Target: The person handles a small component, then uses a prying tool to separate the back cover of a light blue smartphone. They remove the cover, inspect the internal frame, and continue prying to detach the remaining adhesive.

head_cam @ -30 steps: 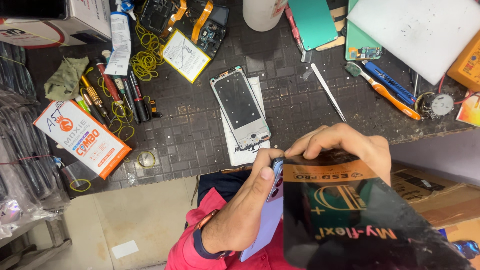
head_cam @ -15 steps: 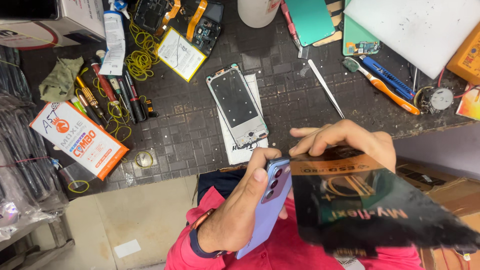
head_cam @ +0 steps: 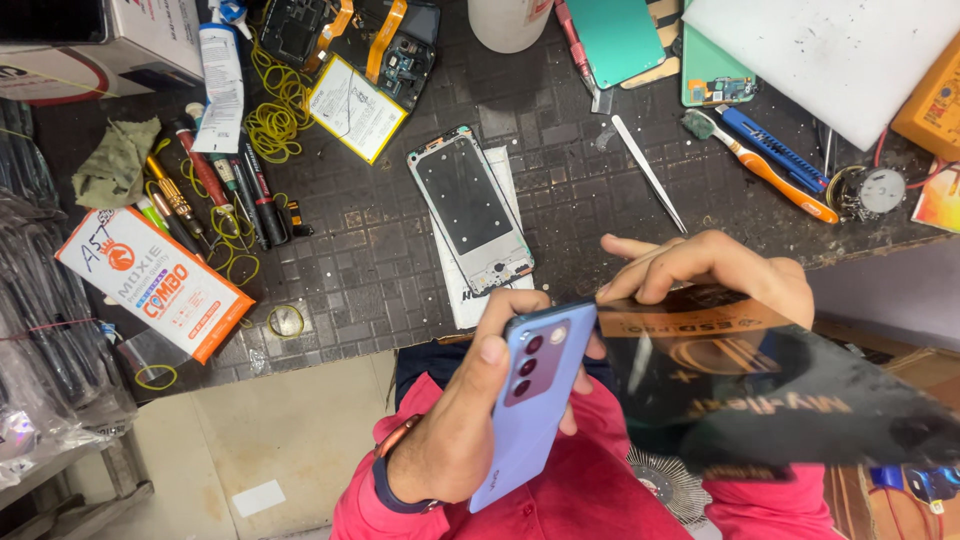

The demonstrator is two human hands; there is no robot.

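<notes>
Close to the body, below the near edge of the surface (head_cam: 600, 180): left hand (head_cam: 470, 420) wrapped around a lilac smartphone (head_cam: 535, 390), back and camera cluster facing up, thumb pressed on its top corner, apparently to steady it. Right hand (head_cam: 720, 275) pinching the upper edge of a dark glossy flexible sheet (head_cam: 760, 390) with fingers curled over it, meeting the phone's right side, as if kept taut against that edge. Both held over the lap in a red shirt, away from the clutter. Farther off, mid-surface: a bare phone mid-frame (head_cam: 470, 208) lying flat on a white paper, kept apart from other parts. Far left: screwdrivers (head_cam: 215, 190), yellow rubber bands (head_cam: 275, 115), an orange-and-white box (head_cam: 155, 280). Far right: tweezers (head_cam: 648, 172) and an orange-handled toothbrush (head_cam: 760, 165), within reach.
</notes>
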